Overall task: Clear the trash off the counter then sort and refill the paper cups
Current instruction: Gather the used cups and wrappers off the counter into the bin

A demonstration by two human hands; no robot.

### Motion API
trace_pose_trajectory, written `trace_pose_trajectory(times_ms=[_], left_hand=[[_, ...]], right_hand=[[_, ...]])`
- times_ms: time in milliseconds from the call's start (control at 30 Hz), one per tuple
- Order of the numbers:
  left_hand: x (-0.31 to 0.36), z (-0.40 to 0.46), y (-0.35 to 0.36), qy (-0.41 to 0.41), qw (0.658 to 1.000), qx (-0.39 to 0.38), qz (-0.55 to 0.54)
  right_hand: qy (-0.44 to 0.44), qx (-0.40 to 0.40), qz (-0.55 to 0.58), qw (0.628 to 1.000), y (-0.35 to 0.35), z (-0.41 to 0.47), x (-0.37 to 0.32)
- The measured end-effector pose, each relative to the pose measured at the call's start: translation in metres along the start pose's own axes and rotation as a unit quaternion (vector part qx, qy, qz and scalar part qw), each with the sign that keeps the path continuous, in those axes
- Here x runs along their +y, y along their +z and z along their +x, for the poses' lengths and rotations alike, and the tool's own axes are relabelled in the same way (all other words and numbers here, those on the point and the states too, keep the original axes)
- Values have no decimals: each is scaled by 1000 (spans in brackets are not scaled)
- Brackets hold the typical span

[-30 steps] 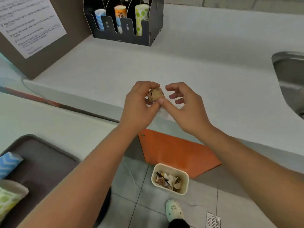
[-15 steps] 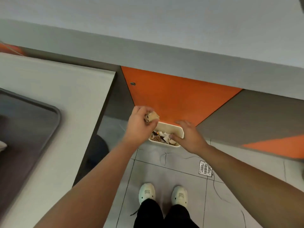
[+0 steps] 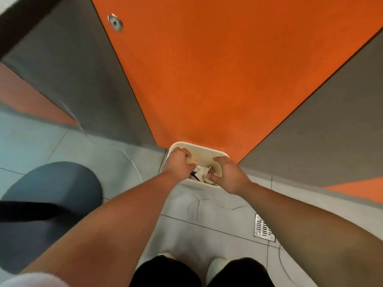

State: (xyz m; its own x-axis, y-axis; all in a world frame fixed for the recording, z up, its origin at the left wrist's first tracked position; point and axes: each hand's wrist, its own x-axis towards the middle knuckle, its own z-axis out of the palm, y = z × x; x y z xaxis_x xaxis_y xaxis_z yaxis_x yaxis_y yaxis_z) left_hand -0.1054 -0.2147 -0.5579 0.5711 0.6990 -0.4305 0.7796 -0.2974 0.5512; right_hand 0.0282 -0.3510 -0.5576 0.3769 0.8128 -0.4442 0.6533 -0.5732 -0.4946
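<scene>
A cream waste bin [image 3: 204, 151] stands on the floor against an orange cabinet door. It holds crumpled paper scraps [image 3: 202, 172]. My left hand [image 3: 179, 164] is over the bin's left side, fingers curled around a crumpled brown paper ball [image 3: 191, 161]. My right hand [image 3: 229, 175] hovers over the bin's right side with fingers spread and nothing in it. The counter and the paper cups are out of view.
The orange cabinet door [image 3: 207, 69] and grey panels rise behind the bin. A dark round stool [image 3: 51, 193] stands at the left. A metal floor drain [image 3: 263, 227] lies at the right. My shoes [image 3: 215, 266] show at the bottom edge.
My view has tilted down from the counter to the floor. Both hands dropped from counter height to the bin, the left one still carrying the paper ball.
</scene>
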Motion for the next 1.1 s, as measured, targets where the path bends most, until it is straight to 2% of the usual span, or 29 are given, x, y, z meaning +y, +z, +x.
trace_pose_trajectory(times_ms=[100,167,233,333,500,700,900,1100], left_hand=[[-17,31,39,-20,1000,-12,-8],[-27,44,56,-32,998,-51,-15],[-34,48,63,-28,996,-84,-6],[-36,37,52,-14,997,-78,18],[-7,-6,-10,-2,997,-70,37],[57,-84,-110,3,997,-58,56],[120,-167,-202,21,996,-28,81],[163,-238,-271,25,996,58,58]], right_hand=[[-3,0,1,1000,31,21,25],[-5,-3,5,1000,45,33,37],[-4,-3,5,1000,51,38,44],[3,-3,8,1000,45,30,41],[8,-5,10,1000,4,-9,9],[-3,0,33,999,-81,-73,-58],[-64,3,11,998,-175,-134,-130],[-138,23,24,990,-252,-179,-196]])
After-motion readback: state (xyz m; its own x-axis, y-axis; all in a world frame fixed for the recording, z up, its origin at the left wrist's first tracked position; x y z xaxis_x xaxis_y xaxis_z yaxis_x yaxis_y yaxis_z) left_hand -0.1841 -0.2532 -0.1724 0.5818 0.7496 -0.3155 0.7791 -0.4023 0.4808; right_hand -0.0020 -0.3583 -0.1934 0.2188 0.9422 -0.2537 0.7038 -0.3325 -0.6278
